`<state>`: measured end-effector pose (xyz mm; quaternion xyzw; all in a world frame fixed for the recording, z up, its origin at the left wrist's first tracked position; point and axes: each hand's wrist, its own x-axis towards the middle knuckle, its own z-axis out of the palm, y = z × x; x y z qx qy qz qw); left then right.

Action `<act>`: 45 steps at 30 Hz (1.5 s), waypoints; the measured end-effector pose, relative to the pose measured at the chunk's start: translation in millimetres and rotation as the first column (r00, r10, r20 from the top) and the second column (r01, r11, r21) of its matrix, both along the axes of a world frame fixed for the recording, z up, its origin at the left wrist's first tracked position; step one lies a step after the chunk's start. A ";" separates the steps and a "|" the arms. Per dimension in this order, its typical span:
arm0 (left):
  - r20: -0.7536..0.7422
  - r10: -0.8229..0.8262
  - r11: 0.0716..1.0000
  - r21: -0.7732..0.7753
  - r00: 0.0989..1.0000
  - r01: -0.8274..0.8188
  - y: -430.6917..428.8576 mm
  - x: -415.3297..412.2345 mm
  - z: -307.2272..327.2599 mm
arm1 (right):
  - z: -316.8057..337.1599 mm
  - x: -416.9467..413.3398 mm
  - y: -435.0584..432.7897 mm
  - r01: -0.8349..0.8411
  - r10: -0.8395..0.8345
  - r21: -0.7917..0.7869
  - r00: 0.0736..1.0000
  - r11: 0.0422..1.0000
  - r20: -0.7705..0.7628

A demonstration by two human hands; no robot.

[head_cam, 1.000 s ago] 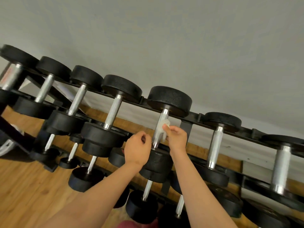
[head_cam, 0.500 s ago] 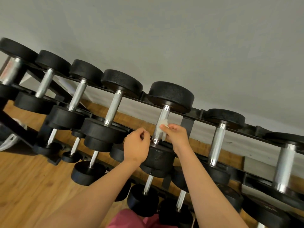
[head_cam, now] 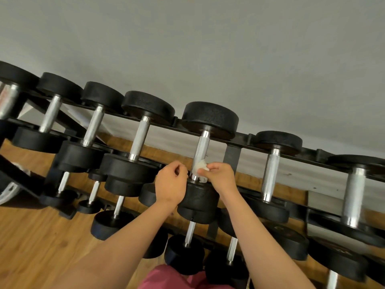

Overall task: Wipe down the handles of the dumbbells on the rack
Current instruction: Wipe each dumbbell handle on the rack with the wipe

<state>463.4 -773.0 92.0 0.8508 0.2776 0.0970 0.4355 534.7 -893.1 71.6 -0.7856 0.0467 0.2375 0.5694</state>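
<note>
The person's right hand (head_cam: pixel 220 178) pinches a crumpled white wipe (head_cam: pixel 201 166) against the lower end of a steel handle (head_cam: pixel 200 149), on the dumbbell (head_cam: pixel 210 119) near the middle of the top row. The left hand (head_cam: pixel 170 184) sits just beside that handle with its fingers curled; I can't tell whether it touches the bar. More dumbbells line the black rack (head_cam: pixel 245 141) on both sides and on the tiers below. The rack stands on a wood floor (head_cam: pixel 31 236) against a grey wall (head_cam: pixel 208 49).
</note>
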 end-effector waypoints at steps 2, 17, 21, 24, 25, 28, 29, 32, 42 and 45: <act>0.005 0.001 1.000 0.016 1.000 -0.001 -0.3 0.0 -0.8 | 1.2 0.6 -1.0 -0.049 0.048 -0.034 0.999 0.998 -0.011; 0.034 -0.005 1.000 -0.007 0.999 0.005 3.0 -1.2 -5.5 | 9.0 -1.0 5.3 -0.030 0.025 -0.046 0.995 0.998 -0.099; 0.023 -0.003 1.000 -0.024 1.000 0.003 3.9 -0.4 -5.3 | 9.6 6.9 7.0 0.155 -0.147 0.059 0.982 0.986 -0.117; 0.013 -0.006 0.999 -0.038 1.000 0.007 4.1 -0.7 -4.8 | 16.0 28.0 15.2 0.279 -0.268 0.099 0.957 0.955 -0.113; 0.011 -0.008 0.999 -0.040 1.000 0.009 4.2 -0.8 -4.5 | 19.6 36.1 18.5 0.304 -0.290 0.120 0.950 0.945 -0.117; 0.003 -0.010 0.998 -0.056 1.000 0.010 5.1 -0.5 -3.7 | 29.0 55.5 27.8 0.357 -0.334 0.164 0.930 0.919 -0.155; -0.001 -0.010 0.998 -0.057 1.000 0.010 5.3 -0.1 -3.7 | 30.1 59.4 30.3 0.384 -0.353 0.179 0.918 0.906 -0.182; -0.010 -0.016 0.999 -0.041 1.000 0.015 5.9 0.1 -4.1 | 28.7 60.7 34.3 0.451 -0.409 0.197 0.886 0.871 -0.220; -0.014 -0.020 0.998 -0.055 1.000 0.019 5.6 -0.4 -3.4 | 26.6 53.5 21.1 0.355 -0.312 0.213 0.927 0.910 -0.209; -0.009 -0.018 0.998 -0.063 1.000 0.018 5.0 -0.2 -2.2 | 18.0 39.2 14.9 0.289 -0.251 0.181 0.946 0.940 -0.206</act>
